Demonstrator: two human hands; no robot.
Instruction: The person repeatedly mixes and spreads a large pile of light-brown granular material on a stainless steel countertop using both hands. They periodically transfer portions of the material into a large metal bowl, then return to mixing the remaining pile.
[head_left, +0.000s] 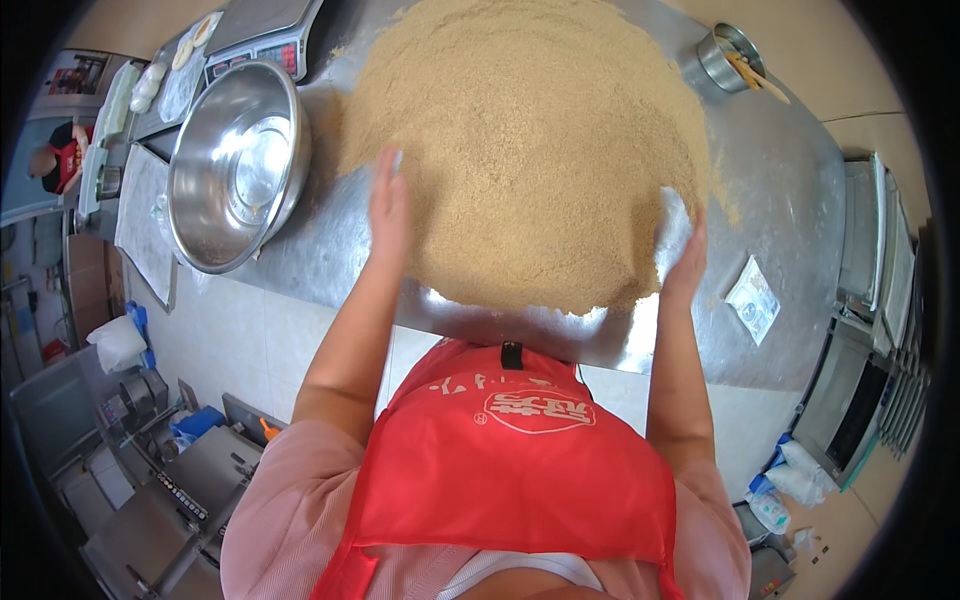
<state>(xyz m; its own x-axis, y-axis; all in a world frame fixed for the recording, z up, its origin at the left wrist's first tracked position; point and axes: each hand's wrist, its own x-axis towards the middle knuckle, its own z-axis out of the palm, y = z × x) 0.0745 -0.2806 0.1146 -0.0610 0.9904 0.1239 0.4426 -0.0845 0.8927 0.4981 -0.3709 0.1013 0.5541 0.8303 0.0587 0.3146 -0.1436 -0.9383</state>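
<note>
A broad mound of fine tan, crumb-like powder covers much of the stainless steel table before me. At the mound's left edge, my left hand is slightly blurred, fingers extended and nothing visible in it. My right hand is edge-on at the mound's right side. A bright, pale patch lies between its palm and the powder; whether this is a scraper or bare steel is unclear. Left of my left hand, a large steel bowl tilts, with a little residue inside.
Behind the bowl stands a digital scale. A steel pot with wooden-handled utensils sits at the far right, and a small printed packet lies nearer. A lined tray is beyond the bowl. Another person is at far left.
</note>
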